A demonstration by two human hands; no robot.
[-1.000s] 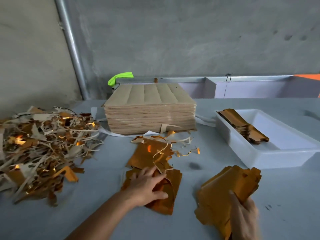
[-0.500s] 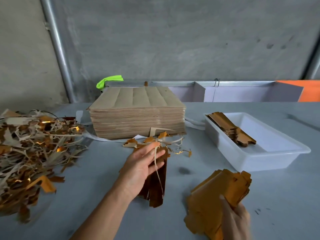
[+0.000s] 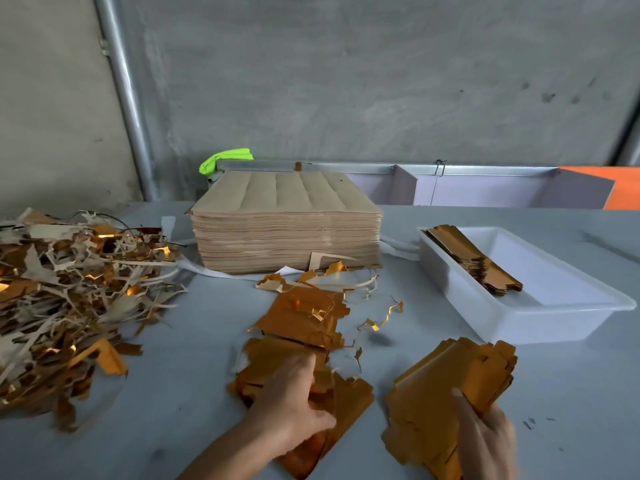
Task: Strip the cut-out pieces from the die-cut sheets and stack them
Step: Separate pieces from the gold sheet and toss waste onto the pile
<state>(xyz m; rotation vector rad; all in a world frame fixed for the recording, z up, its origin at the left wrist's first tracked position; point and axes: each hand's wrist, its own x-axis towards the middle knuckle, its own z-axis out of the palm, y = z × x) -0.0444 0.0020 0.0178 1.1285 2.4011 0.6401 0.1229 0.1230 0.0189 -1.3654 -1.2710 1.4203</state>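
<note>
Two bare hands and part of one forearm are showing near the bottom edge of the view. The left hand (image 3: 294,407) is appearing with its forearm (image 3: 225,459) running in from the near edge; the forearm is wearing no sleeve, watch or band on the stretch that is showing. No glove or ring is showing on this hand. The right hand (image 3: 485,441) is showing at the near right, blurred, with only the hand and the start of the wrist in view, also without a glove. Whether it is wearing a ring cannot be told through the blur.
</note>
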